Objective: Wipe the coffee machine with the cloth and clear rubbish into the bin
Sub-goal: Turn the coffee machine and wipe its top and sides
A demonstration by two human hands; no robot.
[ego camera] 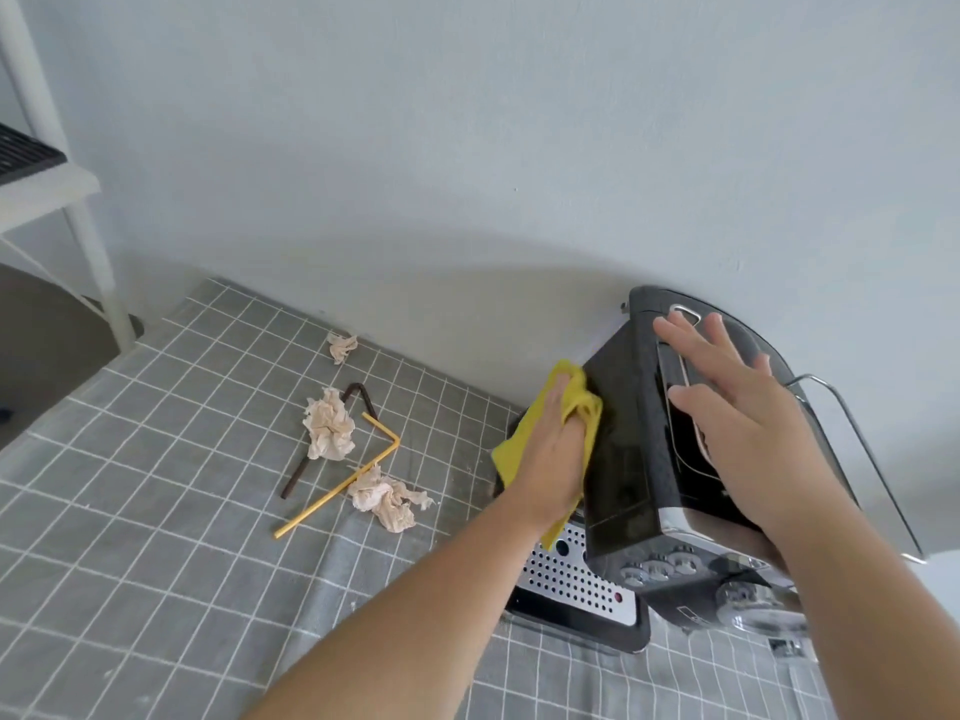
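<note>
The left hand (553,449) has its fingers (558,402) curled into the yellow cloth (524,439), pressing it flat against the dark left side of the coffee machine (623,459). The right hand (737,407) lies on the machine's top, fingers (691,345) spread and gripping nothing. Left of them on the checked worktop (156,511) lie three crumpled tissues (328,431) and two bent straws (337,491).

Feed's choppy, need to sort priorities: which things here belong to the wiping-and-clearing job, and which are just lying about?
Part of the job: coffee machine, yellow cloth in left hand, crumpled tissues, yellow straw, brown straw.
Just there: checked tablecloth, white shelf frame.
</note>
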